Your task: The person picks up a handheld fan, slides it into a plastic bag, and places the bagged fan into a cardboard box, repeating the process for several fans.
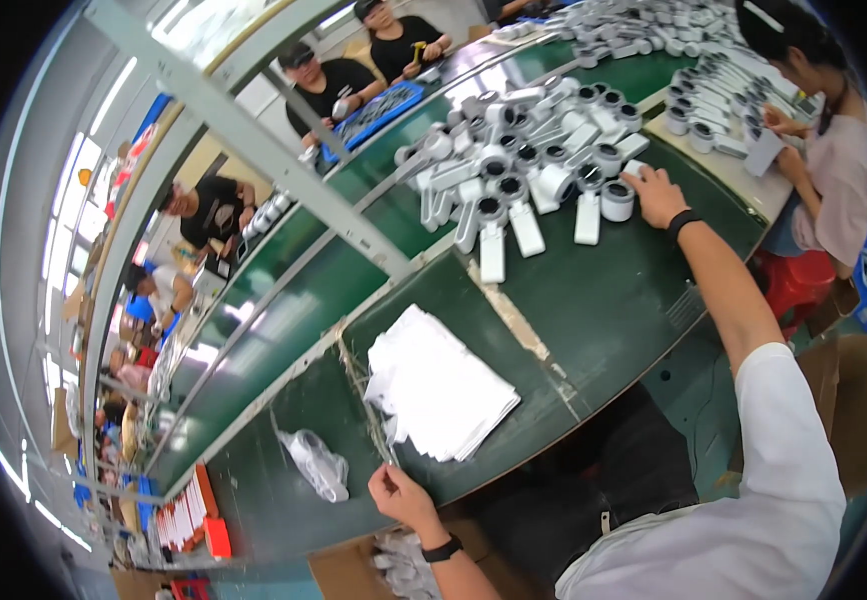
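My right hand (pixel 660 196) reaches to the front right edge of a big heap of white devices (pixel 524 160), each with a round dark-ringed head and a flat handle. Its fingers are bent around one white round-headed device (pixel 617 202) at the heap's edge; the fingertips are partly hidden. Down by the near table edge, my left hand (pixel 404 498) has its fingers curled together, and whatever they might hold cannot be made out. Just beyond it lies a stack of thin white bags or sheets (pixel 444 385). A crumpled clear plastic bag (pixel 314 465) rests to its left.
The green table (pixel 614 310) carries a worn tape strip (pixel 514 320). A grey metal post (pixel 254 140) slants across the far side. On the right sits a co-worker (pixel 839 150) beside more devices. An open cardboard box (pixel 349 570) with plastic-wrapped items stands below the near edge.
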Demonstrator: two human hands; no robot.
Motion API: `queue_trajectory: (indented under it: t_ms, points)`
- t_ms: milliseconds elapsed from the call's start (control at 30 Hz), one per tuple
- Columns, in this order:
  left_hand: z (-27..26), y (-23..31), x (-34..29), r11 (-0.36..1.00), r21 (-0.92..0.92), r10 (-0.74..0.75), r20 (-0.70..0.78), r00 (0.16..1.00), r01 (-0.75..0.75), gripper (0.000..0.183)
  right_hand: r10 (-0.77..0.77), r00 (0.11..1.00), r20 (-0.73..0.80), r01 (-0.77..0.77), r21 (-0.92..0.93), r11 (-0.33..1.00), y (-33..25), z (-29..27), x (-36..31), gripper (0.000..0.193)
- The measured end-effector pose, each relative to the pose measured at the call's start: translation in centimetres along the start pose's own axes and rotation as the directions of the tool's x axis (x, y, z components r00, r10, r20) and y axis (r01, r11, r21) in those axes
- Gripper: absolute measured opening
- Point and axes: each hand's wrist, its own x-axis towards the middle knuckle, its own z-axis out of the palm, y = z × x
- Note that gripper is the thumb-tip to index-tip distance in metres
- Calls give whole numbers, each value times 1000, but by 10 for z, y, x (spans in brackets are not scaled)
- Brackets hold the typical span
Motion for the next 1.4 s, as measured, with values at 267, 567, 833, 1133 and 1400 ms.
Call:
queue_trajectory:
  t_ms: [267,567,833,1133,1400]
  points:
    - [-5,2,1,999,-22,-48,21,999,48,15,-254,957,139,241,109,965,2,-33,-8,53]
    - [-5,11,0,976,-185,-115,-4,993,113,13,-291,954,74,225,467,855,-30,-56,-93,44]
    - [37,128,-26,774,-25,561,490,667,-632,29,-429,861,273,-318,948,-34,-118,-48,-195,37]
    - [38,111,-19,876,-17,415,537,734,-482,13,-416,861,293,-354,932,-76,-136,-22,-224,31]
    - [29,151,-64,795,-451,-121,539,834,406,9,-478,844,242,-351,924,-153,-165,-33,-263,40]
